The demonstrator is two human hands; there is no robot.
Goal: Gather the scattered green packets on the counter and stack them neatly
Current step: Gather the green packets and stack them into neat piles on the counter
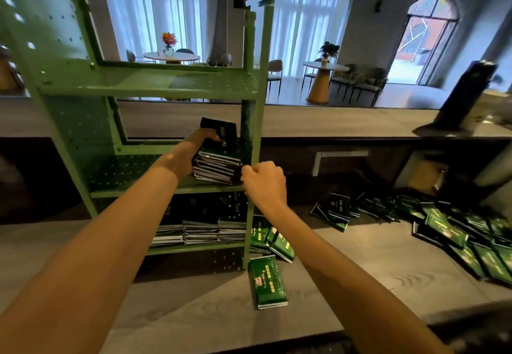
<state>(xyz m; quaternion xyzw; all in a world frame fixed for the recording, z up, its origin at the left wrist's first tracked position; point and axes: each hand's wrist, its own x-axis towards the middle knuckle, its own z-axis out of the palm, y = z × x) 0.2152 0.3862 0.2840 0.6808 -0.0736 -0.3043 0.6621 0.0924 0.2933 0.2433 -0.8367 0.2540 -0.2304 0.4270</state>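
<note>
The left hand [201,143] curls its fingers over the stack [219,166] on the middle shelf [133,184]; the right hand [263,180] pinches its near edge. Green packets [457,231] scattered on the desk [360,270] look light, floppy and slippery: best squeezed by opposite edges

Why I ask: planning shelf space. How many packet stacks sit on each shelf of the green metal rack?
Top shelf of green perforated metal rack: 0
Middle shelf: 1 stack of green packets
Bottom shelf: 3 stacks
Total: 4

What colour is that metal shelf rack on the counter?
The shelf rack is light green, dotted with small punched holes; the head view shows it.
</note>
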